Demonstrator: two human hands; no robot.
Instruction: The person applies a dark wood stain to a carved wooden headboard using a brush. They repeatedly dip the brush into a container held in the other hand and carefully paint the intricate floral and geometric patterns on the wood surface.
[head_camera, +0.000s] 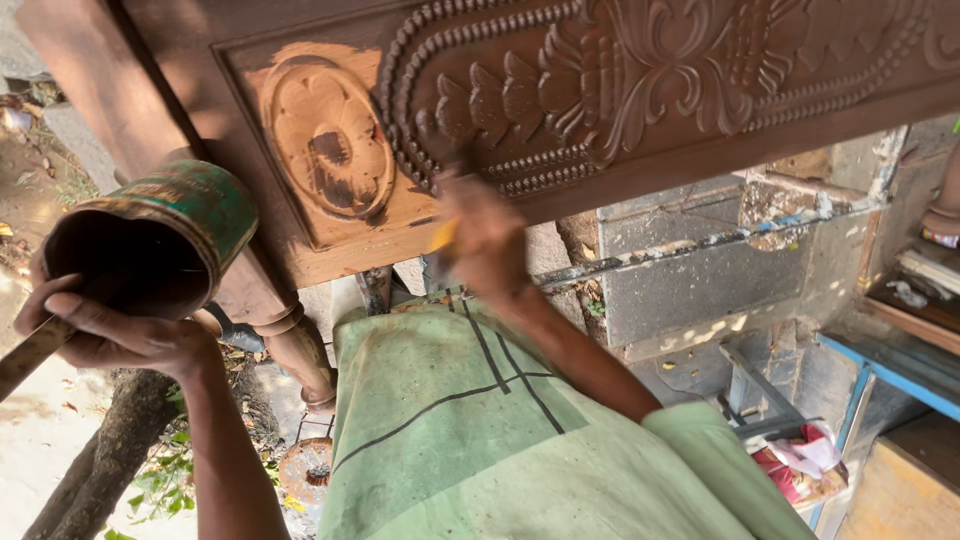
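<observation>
**Staining a carved wooden panel, tin in 1 hand and brush in the other**

The carved wooden panel is lying directly ahead of the person and above both hands, its long axis running from left to right across the head view and tilting slightly. The right hand is the nearer one: it is pressing up against the panel's lower edge, just below the beaded border that is framing the floral relief. The fingers are closing around something with a yellow part, most likely a brush handle, though blur is hiding the tip. To the left of that hand, the oval rosette and the flat field around it are showing paler, orange-toned wood with a dark smear at the centre, while the rest of the carving is carrying a deep, even brown.

The left hand is holding well apart from the panel, lower and to the left. It is gripping a round metal tin tipped on its side, so the dark opening is facing the camera. The tin's wall is looking worn, with patchy green paint and brown drips. A flat strip is also running under the same hand.

A light green cloth with thin dark lines is covering the person's lap. A turned wooden leg is standing beneath the panel's left end.
</observation>
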